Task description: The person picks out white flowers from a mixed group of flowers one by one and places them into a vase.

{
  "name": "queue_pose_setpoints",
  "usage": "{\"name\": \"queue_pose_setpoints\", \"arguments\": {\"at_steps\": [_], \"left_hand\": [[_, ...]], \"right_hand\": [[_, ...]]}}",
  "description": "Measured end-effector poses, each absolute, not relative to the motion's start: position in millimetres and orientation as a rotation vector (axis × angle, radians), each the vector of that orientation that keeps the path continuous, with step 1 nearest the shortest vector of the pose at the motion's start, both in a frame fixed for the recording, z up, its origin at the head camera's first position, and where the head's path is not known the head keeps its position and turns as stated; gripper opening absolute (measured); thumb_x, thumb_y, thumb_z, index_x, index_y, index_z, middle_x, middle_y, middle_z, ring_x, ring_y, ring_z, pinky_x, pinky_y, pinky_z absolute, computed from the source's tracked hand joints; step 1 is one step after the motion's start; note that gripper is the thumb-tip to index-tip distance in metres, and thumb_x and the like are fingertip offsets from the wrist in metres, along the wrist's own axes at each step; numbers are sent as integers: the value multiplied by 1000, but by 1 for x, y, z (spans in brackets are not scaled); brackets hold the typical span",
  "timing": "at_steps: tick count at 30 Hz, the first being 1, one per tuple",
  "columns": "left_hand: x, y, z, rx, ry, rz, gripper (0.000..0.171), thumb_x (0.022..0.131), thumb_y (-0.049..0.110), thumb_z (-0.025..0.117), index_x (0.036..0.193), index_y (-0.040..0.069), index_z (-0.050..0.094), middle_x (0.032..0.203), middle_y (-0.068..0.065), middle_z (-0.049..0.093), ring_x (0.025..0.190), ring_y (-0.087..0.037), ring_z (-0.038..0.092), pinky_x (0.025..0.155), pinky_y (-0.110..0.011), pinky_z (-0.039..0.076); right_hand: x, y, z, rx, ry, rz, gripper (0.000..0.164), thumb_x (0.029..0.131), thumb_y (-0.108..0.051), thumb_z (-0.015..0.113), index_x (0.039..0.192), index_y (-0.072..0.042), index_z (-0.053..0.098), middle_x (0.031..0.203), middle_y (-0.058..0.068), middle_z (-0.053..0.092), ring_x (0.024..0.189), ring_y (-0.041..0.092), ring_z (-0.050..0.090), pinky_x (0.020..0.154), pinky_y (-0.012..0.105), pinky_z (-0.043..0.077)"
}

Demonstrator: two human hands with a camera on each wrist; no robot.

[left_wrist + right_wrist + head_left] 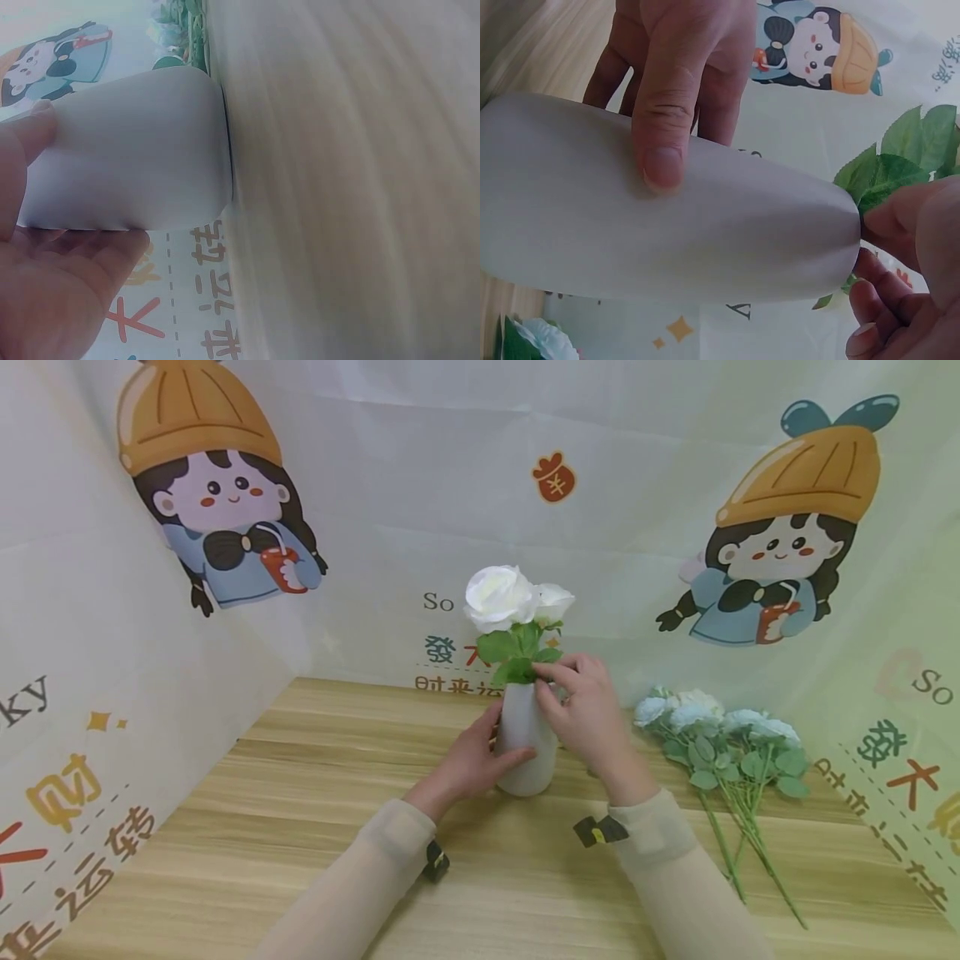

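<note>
A white vase [528, 735] stands upright on the wooden table. My left hand [476, 756] grips its side, with the thumb across the front and the fingers behind; the left wrist view shows this hand [64, 292] around the vase's lower body. Two white roses [501, 599] with green leaves [517, 647] rise from the vase's mouth. At the rim, my right hand [588, 714] pinches below the leaves, seemingly at a rose stem. From the right wrist, that hand's [922, 262] thumb and fingers are bent around the mouth; the stem itself is hidden.
Several pale blue and white artificial flowers [720, 718] with long green stems [753, 827] lie on the table [285, 852] to the right. A printed cloth backdrop [405, 468] with cartoon figures stands around the table's back and sides.
</note>
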State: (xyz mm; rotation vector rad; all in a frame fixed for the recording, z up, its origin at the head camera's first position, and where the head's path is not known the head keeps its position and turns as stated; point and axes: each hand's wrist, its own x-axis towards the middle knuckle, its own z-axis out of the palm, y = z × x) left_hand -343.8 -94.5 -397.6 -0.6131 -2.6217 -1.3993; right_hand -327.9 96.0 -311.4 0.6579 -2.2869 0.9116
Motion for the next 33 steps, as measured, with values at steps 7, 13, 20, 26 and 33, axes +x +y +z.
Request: {"name": "queue_pose_setpoints", "arguments": {"at_steps": [7, 13, 20, 26, 33], "left_hand": [[-341, -94, -396, -590, -2650, -1402, 87, 103, 39, 79, 172, 15, 31, 169, -19, 49, 151, -42, 55, 121, -60, 52], [-341, -92, -397, -582, -2650, -1404, 87, 102, 40, 80, 171, 16, 32, 168, -19, 51, 151, -41, 56, 121, -59, 52], [-342, -92, -396, -589, -2646, -1426, 90, 102, 40, 80, 173, 16, 29, 170, -19, 48, 153, -41, 53, 123, -59, 50], [-341, -93, -395, -579, -2656, -1422, 91, 103, 40, 79, 174, 15, 27, 171, -20, 47, 154, -41, 53, 124, -58, 50], [-340, -94, -395, -564, -2661, -1410, 91, 103, 41, 78, 173, 13, 27, 170, -22, 46, 153, -43, 53, 124, -59, 49]], "right_hand": [[-326, 108, -311, 586, -2248, 984, 27, 105, -7, 65, 126, -2, 80, 118, 20, 71, 101, 39, 65, 78, 42, 53], [-324, 130, -316, 554, -2241, 900, 25, 103, -5, 64, 121, -3, 82, 112, 19, 72, 100, 39, 67, 79, 47, 56], [-328, 173, -328, 513, -2228, 773, 26, 103, -2, 61, 119, -3, 82, 112, 20, 73, 96, 39, 68, 73, 47, 55], [-334, 229, -319, 307, -2607, 671, 39, 108, -15, 52, 134, 4, 73, 137, 32, 67, 118, 51, 65, 93, 65, 58], [-344, 272, -320, 33, -3133, 458, 38, 106, -23, 56, 72, -5, 57, 73, 11, 55, 71, 29, 55, 65, 43, 51]]}}
